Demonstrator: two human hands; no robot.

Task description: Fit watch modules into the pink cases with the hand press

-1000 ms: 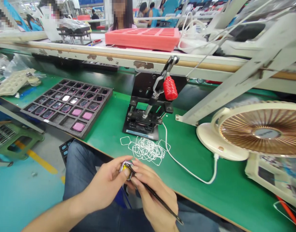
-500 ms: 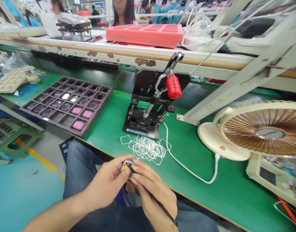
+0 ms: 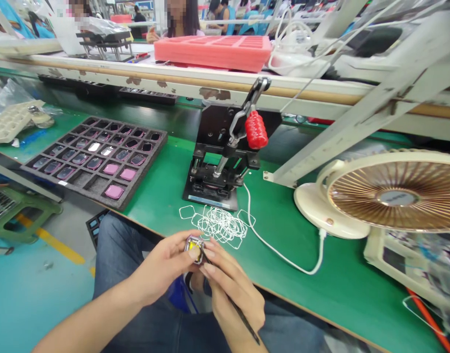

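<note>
My left hand [image 3: 162,267] pinches a small squarish part with a yellow centre [image 3: 194,246] just off the front edge of the green bench [image 3: 320,294]. My right hand [image 3: 232,289] grips thin black tweezers [image 3: 243,321], whose tip touches the part. Just beyond my fingers lies a pile of thin white square rings [image 3: 219,223]. A black hand press with a red lever knob [image 3: 255,130] stands behind the pile.
A dark foam tray [image 3: 151,152] holding several glossy and pink pieces sits at left. A cream fan [image 3: 387,196] lies face up at right, its white cable [image 3: 284,255] crossing the bench. A pink foam tray [image 3: 213,51] rests on the raised shelf; people work beyond.
My view has shifted slightly. Both hands stay together on the part, with the tweezers' tip still at it.
</note>
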